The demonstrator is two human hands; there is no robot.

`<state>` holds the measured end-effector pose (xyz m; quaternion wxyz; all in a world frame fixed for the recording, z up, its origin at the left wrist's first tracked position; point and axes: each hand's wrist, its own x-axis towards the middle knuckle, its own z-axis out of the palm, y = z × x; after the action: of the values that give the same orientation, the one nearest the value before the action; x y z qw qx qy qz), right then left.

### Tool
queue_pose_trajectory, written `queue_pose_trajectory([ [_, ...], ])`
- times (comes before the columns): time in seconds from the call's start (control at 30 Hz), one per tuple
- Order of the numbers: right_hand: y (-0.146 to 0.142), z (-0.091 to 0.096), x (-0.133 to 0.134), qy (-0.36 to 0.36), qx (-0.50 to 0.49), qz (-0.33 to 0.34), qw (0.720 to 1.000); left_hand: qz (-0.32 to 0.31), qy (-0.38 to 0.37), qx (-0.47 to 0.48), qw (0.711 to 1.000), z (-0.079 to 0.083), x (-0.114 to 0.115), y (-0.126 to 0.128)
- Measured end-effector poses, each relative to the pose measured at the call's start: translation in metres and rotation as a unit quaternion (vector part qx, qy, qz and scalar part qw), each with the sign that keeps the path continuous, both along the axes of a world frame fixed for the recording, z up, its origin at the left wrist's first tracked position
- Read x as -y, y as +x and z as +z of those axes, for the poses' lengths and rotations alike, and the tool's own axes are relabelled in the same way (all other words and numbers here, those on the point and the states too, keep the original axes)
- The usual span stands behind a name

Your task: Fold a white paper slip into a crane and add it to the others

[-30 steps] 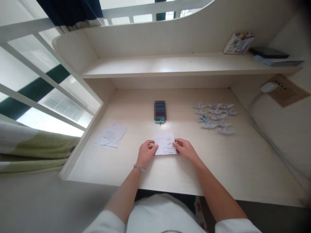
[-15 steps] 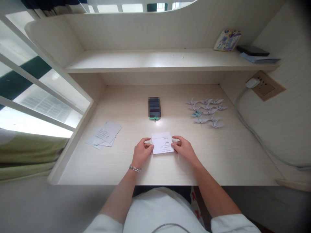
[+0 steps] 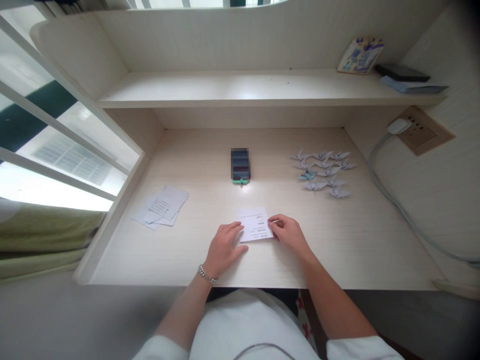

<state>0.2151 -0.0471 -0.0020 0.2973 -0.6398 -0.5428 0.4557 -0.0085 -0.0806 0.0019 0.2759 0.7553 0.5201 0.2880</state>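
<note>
A square sheet of white paper (image 3: pixel 255 224) with printed text lies on the desk in front of me. My left hand (image 3: pixel 227 246), with a chain bracelet at the wrist, rests at the sheet's left edge. Its fingers are apart, the thumb stretched out below the near left corner. At the right edge, my right hand (image 3: pixel 287 231) pinches the paper between thumb and fingers. To the left is a loose stack of printed paper sheets (image 3: pixel 168 204). Several folded paper cranes (image 3: pixel 326 171), mostly white and one bluish, stand in a group to the right.
A phone (image 3: pixel 240 164) with a green edge lies behind the sheet. Above runs a shelf (image 3: pixel 210 87) with a small colourful box (image 3: pixel 360 55) and a dark flat item (image 3: pixel 402 72) on its right. A plugged cable (image 3: pixel 393 202) hangs along the right wall.
My left hand has loosened from the sheet's left edge and spread its thumb down and away. The right hand keeps its pinch. The whole view has shifted slightly.
</note>
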Motion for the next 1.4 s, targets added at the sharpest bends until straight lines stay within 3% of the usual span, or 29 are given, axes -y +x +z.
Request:
queue_pose_trajectory([
  [0.37, 0.006, -0.004, -0.002, -0.019, 0.002, 0.016, 1.000, -0.023, 0.043, -0.094, 0.994, 0.001, -0.003, 0.011],
  [0.53, 0.024, -0.004, 0.006, 0.023, 0.035, 0.012, 0.999, -0.025, 0.051, -0.112, 0.992, 0.000, -0.001, 0.013],
  [0.63, 0.025, -0.001, 0.014, 0.100, 0.076, 0.090, 0.988, -0.029, 0.048, -0.118, 0.991, 0.001, -0.001, 0.013],
  [0.73, 0.019, 0.000, 0.018, 0.187, 0.136, 0.182, 0.956, -0.031, 0.047, -0.117, 0.992, 0.004, -0.001, 0.014],
  [0.8, 0.015, -0.004, 0.017, 0.211, 0.159, 0.206, 0.942, -0.030, 0.044, -0.113, 0.992, 0.006, -0.002, 0.015],
  [1.07, 0.015, -0.014, 0.003, 0.199, 0.129, 0.160, 0.958, -0.018, 0.009, -0.077, 0.997, 0.002, -0.007, 0.012],
  [1.4, 0.007, -0.008, -0.017, 0.088, 0.109, 0.081, 0.987, 0.084, -0.095, -0.066, 0.990, 0.001, -0.029, 0.013],
])
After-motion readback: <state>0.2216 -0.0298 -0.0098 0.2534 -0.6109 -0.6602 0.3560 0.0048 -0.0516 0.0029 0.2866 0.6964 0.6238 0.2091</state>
